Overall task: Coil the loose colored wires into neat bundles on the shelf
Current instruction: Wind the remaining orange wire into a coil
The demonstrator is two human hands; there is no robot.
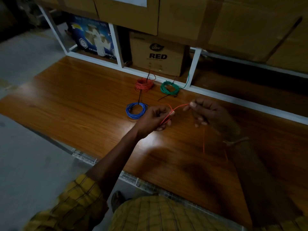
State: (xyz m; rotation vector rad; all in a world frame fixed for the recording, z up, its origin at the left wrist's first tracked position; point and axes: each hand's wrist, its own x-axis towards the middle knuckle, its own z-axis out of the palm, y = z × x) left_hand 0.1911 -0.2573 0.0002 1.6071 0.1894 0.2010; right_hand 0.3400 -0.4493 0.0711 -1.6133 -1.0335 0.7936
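A loose orange-red wire stretches between both hands above the wooden shelf. My left hand is closed around one part of it, and my right hand pinches it between thumb and finger. The rest of the wire hangs down past my right wrist. Three coiled bundles lie on the shelf beyond my hands: a blue coil beside my left hand, a red coil behind it, and a green coil to the right, with a green tail running up the white frame.
A white shelf frame stands at the back with a brown "RED" carton and a blue printed box in it. Large cardboard boxes sit above. Grey floor lies to the left, past the shelf's front edge.
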